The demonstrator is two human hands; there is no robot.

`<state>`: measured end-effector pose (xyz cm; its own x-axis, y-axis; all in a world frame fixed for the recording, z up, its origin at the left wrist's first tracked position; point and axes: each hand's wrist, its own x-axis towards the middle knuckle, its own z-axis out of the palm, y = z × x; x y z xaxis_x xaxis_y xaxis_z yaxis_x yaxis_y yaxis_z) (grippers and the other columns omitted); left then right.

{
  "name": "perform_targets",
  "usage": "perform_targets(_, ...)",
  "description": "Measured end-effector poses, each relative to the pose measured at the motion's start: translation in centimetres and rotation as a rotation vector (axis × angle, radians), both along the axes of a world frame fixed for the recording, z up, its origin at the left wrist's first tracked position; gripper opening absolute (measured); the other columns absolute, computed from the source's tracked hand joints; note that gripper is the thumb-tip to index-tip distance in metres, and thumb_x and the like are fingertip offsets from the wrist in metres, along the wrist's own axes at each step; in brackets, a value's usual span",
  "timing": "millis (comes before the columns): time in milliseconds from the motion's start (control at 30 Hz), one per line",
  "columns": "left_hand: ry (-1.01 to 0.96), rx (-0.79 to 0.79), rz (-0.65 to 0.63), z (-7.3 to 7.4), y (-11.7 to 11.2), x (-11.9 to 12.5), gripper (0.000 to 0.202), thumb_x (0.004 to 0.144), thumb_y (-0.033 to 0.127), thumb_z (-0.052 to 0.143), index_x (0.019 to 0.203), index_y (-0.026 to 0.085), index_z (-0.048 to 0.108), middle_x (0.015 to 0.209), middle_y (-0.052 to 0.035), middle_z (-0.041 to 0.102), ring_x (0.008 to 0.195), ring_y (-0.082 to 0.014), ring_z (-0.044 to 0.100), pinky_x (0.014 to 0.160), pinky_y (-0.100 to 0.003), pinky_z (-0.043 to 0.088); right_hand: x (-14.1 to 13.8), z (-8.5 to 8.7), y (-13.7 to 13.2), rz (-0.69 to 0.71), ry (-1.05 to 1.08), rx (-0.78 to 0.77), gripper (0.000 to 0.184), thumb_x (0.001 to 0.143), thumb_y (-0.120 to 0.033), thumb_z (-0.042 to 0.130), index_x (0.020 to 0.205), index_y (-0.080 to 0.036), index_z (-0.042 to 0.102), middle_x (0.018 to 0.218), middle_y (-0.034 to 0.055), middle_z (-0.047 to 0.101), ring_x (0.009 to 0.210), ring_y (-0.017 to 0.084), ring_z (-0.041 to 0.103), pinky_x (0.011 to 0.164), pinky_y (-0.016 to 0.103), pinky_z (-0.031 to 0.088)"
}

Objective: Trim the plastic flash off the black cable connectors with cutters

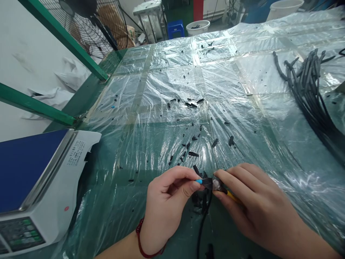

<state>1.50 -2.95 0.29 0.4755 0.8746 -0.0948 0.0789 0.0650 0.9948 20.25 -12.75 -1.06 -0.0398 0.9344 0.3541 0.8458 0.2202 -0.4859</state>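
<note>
My left hand (172, 201) pinches the blue tip (198, 181) of a black cable (202, 226) between thumb and fingertips. My right hand (250, 198) is closed around a hand tool with a metal head (216, 183) and a yellow handle (232, 196), which looks like pliers. Its head touches the black covering (207, 183) just right of the blue tip. From there the cable hangs down toward me. Dark scraps (199, 203) lie right below my fingers; the tool's jaws are partly hidden by my right fingers.
Black scraps (191, 104) are scattered over the plastic-covered table (161, 140). To the right lies a bundle of black cables (307, 86). A weighing scale (75, 158) stands at the left, near green metal bars (64, 39). Beyond the far edge are a fan (107, 28), a blue stool (175, 28) and a white bucket (198, 27).
</note>
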Motion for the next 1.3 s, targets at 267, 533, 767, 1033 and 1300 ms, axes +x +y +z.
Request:
perform_targets(267,0.019,-0.015,-0.002,0.31,-0.16,-0.09,0.005,0.088,0.018,0.075,0.086,0.022,0.076,0.086,-0.0008,0.074,0.074,-0.0154,0.073,0.069,-0.022,0.061,-0.21,0.03,-0.07,0.0,-0.011,0.012,0.017,0.101,-0.022,0.054,0.115,-0.014,0.06,0.086,0.0062,0.062,0.076,0.021,0.054,0.065,0.036,0.038)
perform_targets(533,-0.01,-0.04,-0.001,0.48,-0.18,0.05,0.007,0.088,0.016,0.075,0.086,0.023,0.076,0.081,0.0008,0.075,0.071,-0.0136,0.074,0.069,-0.019,0.06,-0.41,-0.16,-0.07,-0.012,-0.002,-0.015,0.015,0.101,-0.024,0.052,0.11,-0.016,0.061,0.081,0.0047,0.06,0.073,0.021,0.053,0.062,0.035,0.036)
perform_targets(767,0.024,-0.038,-0.004,0.69,-0.14,0.2,0.006,0.088,0.017,0.075,0.086,0.022,0.075,0.08,0.0011,0.075,0.071,-0.0135,0.075,0.068,-0.017,0.06,-0.51,-0.14,-0.03,0.003,0.026,-0.036,0.013,0.102,-0.023,0.051,0.107,-0.016,0.061,0.079,0.0032,0.059,0.07,0.02,0.053,0.06,0.034,0.033)
perform_targets(1033,0.021,-0.086,0.005,0.78,-0.04,0.2,0.006,0.087,0.016,0.075,0.085,0.021,0.075,0.078,0.0012,0.075,0.069,-0.0126,0.075,0.067,-0.015,0.059,-0.64,-0.62,-0.14,0.011,0.051,-0.127,0.013,0.102,-0.024,0.049,0.101,-0.018,0.061,0.08,0.0031,0.059,0.071,0.02,0.054,0.062,0.034,0.035)
perform_targets(1300,0.015,-0.069,-0.014,0.19,-0.13,-0.08,0.001,0.089,0.022,0.075,0.088,0.021,0.075,0.085,-0.0007,0.073,0.075,-0.0152,0.073,0.069,-0.022,0.061,-0.44,-0.71,0.08,-0.024,-0.003,-0.02,0.018,0.101,-0.026,0.054,0.113,-0.015,0.062,0.088,0.0068,0.063,0.08,0.023,0.058,0.067,0.037,0.04)
